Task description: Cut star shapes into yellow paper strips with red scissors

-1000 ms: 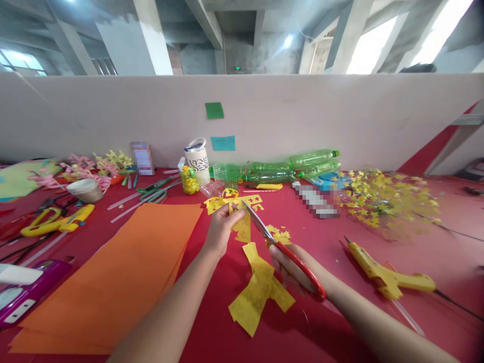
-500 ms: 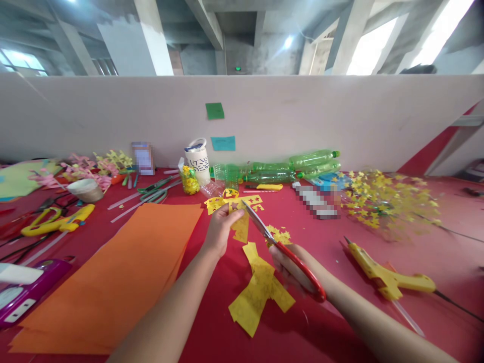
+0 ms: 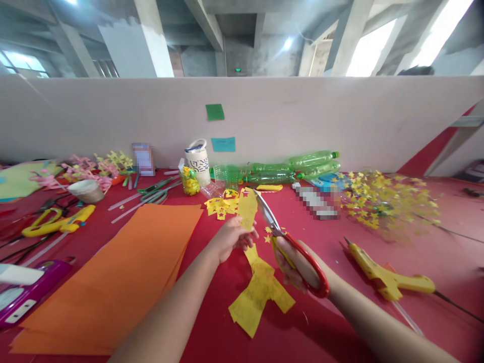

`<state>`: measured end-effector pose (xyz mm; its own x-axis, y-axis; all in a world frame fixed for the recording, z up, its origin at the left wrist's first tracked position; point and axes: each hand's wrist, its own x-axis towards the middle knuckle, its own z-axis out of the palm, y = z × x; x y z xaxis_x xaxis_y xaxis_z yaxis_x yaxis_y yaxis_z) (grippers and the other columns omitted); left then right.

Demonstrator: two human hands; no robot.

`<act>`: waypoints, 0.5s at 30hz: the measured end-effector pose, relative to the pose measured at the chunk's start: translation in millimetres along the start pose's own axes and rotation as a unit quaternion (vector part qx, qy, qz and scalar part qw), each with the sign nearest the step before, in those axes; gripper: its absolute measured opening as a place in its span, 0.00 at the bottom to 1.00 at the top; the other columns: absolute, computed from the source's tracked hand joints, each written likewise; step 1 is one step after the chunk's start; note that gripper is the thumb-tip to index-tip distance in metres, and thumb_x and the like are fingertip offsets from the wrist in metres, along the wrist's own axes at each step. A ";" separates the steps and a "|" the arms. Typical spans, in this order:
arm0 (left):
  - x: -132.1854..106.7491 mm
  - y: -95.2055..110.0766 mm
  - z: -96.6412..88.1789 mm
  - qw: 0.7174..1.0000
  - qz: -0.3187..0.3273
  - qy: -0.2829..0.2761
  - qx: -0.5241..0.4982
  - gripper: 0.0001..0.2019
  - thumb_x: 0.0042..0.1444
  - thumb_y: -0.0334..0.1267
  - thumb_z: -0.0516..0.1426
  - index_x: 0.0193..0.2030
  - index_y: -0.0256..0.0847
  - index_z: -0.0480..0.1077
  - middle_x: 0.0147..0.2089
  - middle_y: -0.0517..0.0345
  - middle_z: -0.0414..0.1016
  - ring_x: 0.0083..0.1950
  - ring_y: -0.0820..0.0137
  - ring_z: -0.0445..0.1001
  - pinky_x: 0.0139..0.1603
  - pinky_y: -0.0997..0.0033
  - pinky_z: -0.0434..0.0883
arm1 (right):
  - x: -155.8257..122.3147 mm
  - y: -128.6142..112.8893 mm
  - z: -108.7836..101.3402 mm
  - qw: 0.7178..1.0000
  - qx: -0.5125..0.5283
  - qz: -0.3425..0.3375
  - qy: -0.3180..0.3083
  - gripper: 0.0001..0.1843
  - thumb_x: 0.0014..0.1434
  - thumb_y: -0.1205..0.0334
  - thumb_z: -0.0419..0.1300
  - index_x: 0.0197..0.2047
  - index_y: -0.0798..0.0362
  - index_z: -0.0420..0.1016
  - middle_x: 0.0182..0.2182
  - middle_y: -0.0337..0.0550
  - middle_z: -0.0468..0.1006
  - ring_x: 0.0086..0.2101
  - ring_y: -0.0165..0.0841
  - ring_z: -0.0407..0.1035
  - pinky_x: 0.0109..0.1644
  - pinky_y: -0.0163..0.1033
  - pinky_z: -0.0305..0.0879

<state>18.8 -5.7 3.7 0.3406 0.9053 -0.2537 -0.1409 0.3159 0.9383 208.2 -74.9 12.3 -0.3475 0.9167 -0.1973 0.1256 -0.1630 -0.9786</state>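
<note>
My left hand (image 3: 231, 236) pinches a small piece of yellow paper (image 3: 247, 208) and holds it upright above the red table. My right hand (image 3: 293, 262) grips red-handled scissors (image 3: 293, 244), whose blades point up and away just right of the paper piece. Below both hands lies a pile of yellow paper scraps (image 3: 259, 292). More cut yellow star pieces (image 3: 221, 205) lie just beyond the left hand.
A large orange sheet (image 3: 117, 272) covers the table at the left. A yellow glue gun (image 3: 389, 277) lies at the right, another (image 3: 56, 222) at the left. Green plastic bottles (image 3: 291, 169), a paper cup (image 3: 197, 160), and scattered yellow stars (image 3: 389, 199) sit along the back wall.
The left hand turned and drew the yellow piece nearer, away from the pieces on the table. The scissors moved slightly right and tilted more upright.
</note>
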 end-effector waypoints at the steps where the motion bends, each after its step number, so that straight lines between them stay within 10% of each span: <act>1: -2.1 -1.1 1.9 0.999 0.018 -0.027 0.038 0.09 0.49 0.36 0.62 0.35 0.38 0.66 0.25 0.59 0.72 0.21 0.77 0.68 0.19 0.79 0.61 | 0.4 0.4 -0.2 1.000 0.000 0.002 0.002 0.29 0.61 0.35 0.46 0.22 0.52 0.59 0.07 0.27 0.55 0.09 0.22 0.51 0.22 0.33 0.65; 6: -12.0 1.8 8.3 0.987 0.124 -0.083 0.068 0.16 0.53 0.49 0.59 0.28 0.37 0.66 0.21 0.63 0.64 0.20 0.79 0.62 0.20 0.78 0.58 | 2.7 6.7 -0.6 0.999 -0.024 0.035 0.024 0.28 0.59 0.35 0.49 0.24 0.52 0.60 0.08 0.27 0.57 0.08 0.23 0.53 0.19 0.33 0.64; 15: -7.2 13.2 3.3 0.961 0.137 -0.032 -0.238 0.19 0.55 0.53 0.55 0.36 0.37 0.71 0.26 0.59 0.70 0.23 0.77 0.68 0.21 0.79 0.63 | 2.2 3.7 6.8 0.990 -0.078 0.095 0.066 0.25 0.55 0.41 0.58 0.22 0.51 0.58 0.10 0.30 0.58 0.10 0.25 0.55 0.11 0.29 0.51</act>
<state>17.6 -9.0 18.6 0.2843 0.9586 0.0162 -0.6368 0.1762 0.7506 201.6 -76.0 7.9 -0.1811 0.9158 -0.3584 0.3229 -0.2889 -0.9013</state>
